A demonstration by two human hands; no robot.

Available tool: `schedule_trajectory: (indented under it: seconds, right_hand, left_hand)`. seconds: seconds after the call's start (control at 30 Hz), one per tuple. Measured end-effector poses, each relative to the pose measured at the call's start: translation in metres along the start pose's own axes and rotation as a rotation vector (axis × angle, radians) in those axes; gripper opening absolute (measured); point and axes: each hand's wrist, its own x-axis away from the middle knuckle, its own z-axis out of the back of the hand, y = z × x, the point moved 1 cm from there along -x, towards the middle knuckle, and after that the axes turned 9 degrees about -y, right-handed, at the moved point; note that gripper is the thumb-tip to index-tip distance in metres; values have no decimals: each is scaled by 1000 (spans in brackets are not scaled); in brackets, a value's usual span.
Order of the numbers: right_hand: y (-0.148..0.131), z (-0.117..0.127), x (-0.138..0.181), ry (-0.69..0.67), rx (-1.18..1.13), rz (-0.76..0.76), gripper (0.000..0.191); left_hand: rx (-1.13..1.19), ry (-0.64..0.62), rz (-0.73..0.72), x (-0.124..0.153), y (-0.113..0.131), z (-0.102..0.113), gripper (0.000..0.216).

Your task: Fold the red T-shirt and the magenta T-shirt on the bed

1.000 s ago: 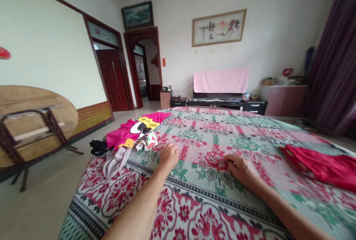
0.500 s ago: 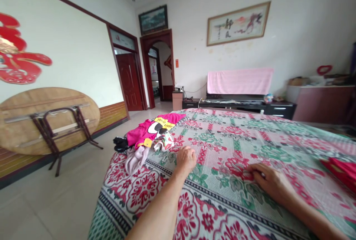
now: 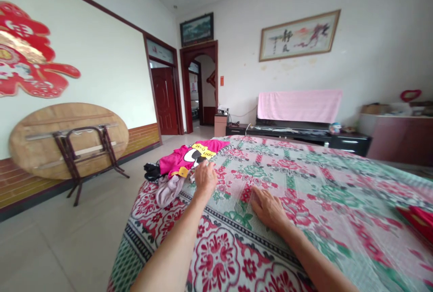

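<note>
My left hand is over the right edge of a small pile of clothes, its fingertips partly hidden. It covers most of a white patterned garment; whether it grips the cloth does not show. Beside it lies a bright pink garment with a yellow panel and a cartoon eye print. A pale mauve garment hangs loosely at the near side, and a black cloth pokes out on the left. To the right, my right hand rests low over the flowered bedspread, fingers loosely stretched out and holding nothing.
Red folded cloth lies at the bedspread's right edge. A round folding table leans against the left wall. Beyond the bedspread stand a low black cabinet and a pink-draped screen. Tiled floor runs along the left.
My left hand has moved left and forward from the bedspread onto the clothes pile. My right hand has moved left, and its pinched fingers have loosened. The view has shifted slightly left.
</note>
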Motion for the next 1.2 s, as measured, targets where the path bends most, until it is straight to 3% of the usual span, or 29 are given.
schedule_trajectory:
  seconds: [0.1,0.2,0.37,0.5,0.67,0.77,0.87,0.93,1.0,1.1,1.2]
  right_hand:
    - [0,2,3,-8,-23,41,36]
    - [-1,6,5,7,-35,60,30]
    - [-3,7,7,48,-51,70,27]
    - [-2,6,7,60,-61,74,24]
    - [2,1,5,89,-125,25,36]
    - [4,0,4,157,-327,81,49]
    - [7,-1,2,195,-571,130,54]
    - [9,-1,0,215,-679,111,54]
    - [10,-1,0,221,-705,98,53]
    - [7,-2,1,192,-587,166,55]
    - [-1,-2,3,162,-383,245,60]
  left_hand:
    - [-87,55,230,-11,-42,30,41]
    - [-118,17,399,-12,-79,45,47]
    - [-98,-31,417,-8,-106,44,43]
    - [-129,3,328,-18,-95,45,41]
    - [-106,13,7,-19,-30,38,36]
    - [156,-148,-127,-6,15,30,35]
    - [555,-413,-214,3,39,25,38]
    - [768,-451,-162,2,36,25,42]
    - [760,-320,-29,-3,21,25,44]
    - [341,-112,35,-9,-8,19,32]
    - [5,-147,-32,-7,-26,4,31]
